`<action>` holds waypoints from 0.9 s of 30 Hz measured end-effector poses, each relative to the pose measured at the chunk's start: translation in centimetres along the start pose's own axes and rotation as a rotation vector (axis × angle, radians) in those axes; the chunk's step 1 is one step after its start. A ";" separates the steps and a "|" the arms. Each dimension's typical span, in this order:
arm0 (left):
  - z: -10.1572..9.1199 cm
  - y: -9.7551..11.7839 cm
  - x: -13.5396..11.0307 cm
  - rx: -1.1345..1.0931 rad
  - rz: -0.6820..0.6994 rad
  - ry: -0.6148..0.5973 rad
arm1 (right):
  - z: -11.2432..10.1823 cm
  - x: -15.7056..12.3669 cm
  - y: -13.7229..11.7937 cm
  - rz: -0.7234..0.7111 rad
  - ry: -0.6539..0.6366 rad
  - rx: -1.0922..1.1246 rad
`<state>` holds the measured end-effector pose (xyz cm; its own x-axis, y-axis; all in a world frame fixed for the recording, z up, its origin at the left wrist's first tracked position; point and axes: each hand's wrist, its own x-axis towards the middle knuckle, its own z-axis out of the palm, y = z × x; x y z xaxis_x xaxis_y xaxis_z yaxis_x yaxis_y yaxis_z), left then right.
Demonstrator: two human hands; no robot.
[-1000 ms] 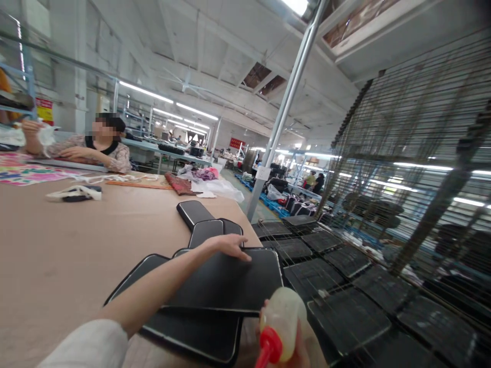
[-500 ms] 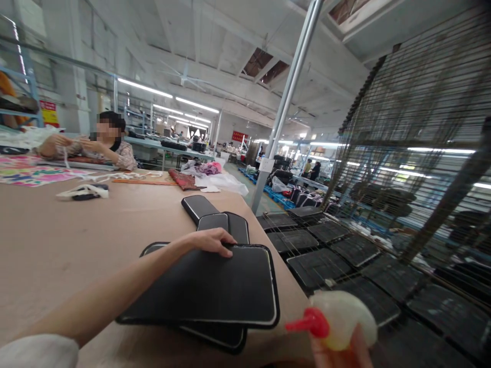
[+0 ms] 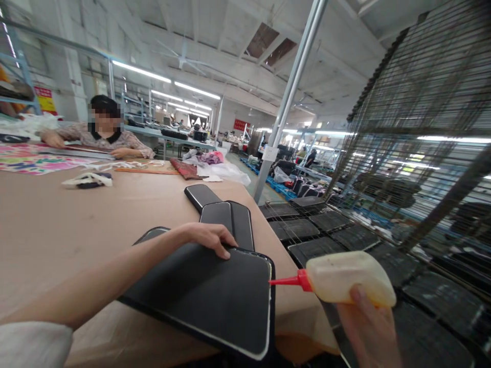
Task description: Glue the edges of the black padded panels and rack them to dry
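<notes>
Pressing one black panel (image 3: 215,291), gripping one squeeze bottle (image 3: 347,278).

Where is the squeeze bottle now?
Head view, lower right: the right hand holds the bottle, its red nozzle at the right edge of the black panel under the left hand.

Workshop hall: tube lights (image 3: 141,71) lined the white ceiling (image 3: 215,30); a steel pillar (image 3: 291,97) stood between the tan counter (image 3: 57,225) and wire racks (image 3: 402,128).
</notes>
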<state>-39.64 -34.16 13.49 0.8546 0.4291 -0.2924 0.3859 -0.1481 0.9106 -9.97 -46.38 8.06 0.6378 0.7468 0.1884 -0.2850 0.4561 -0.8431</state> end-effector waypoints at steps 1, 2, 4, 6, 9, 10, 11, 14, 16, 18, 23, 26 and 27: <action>0.0 -0.2 0.0 -0.018 -0.006 -0.009 | 0.1 -0.1 0.0 0.004 -0.016 0.009; -0.1 -0.3 -0.1 -0.030 -0.011 -0.017 | 0.1 -0.1 -0.1 0.015 -0.022 0.013; -0.2 -0.6 -0.1 -0.039 -0.011 -0.031 | 0.2 -0.3 -0.2 0.046 0.011 0.012; -0.2 -0.8 0.0 -0.033 -0.009 -0.041 | 0.1 -0.3 0.0 0.053 0.037 0.005; -0.1 -0.9 0.0 -0.034 -0.018 -0.053 | -0.7 -0.2 0.5 0.054 -0.053 -0.016; -0.1 -0.8 -0.1 -0.035 -0.021 -0.056 | -1.1 -0.1 0.7 0.061 -0.084 -0.021; -0.1 -0.8 -0.1 -0.035 -0.021 -0.059 | -1.5 0.0 0.9 0.067 -0.102 -0.029; 0.0 -0.7 -0.2 -0.035 -0.022 -0.048 | -2.5 0.2 1.1 0.039 -0.074 -0.069; 0.1 -0.7 -0.3 -0.038 -0.023 -0.031 | -2.8 0.1 1.2 0.062 -0.095 -0.089; 0.1 -0.8 -0.3 -0.041 -0.023 -0.018 | -2.8 0.0 1.2 0.090 -0.109 -0.094; 0.1 -1.2 -0.2 -0.073 -0.021 -0.019 | -3.0 -0.5 1.0 0.107 -0.126 -0.128; 0.1 -1.3 -0.2 -0.111 -0.035 -0.027 | -3.3 -0.6 0.8 0.148 -0.162 -0.152; 0.1 -1.3 -0.2 -0.123 -0.039 -0.031 | -3.5 -0.5 0.8 0.151 -0.162 -0.166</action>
<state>-40.24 -34.15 12.29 0.8506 0.4047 -0.3358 0.3757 -0.0208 0.9265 -8.04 -48.10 5.57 0.4703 0.8741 0.1214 -0.2380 0.2580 -0.9364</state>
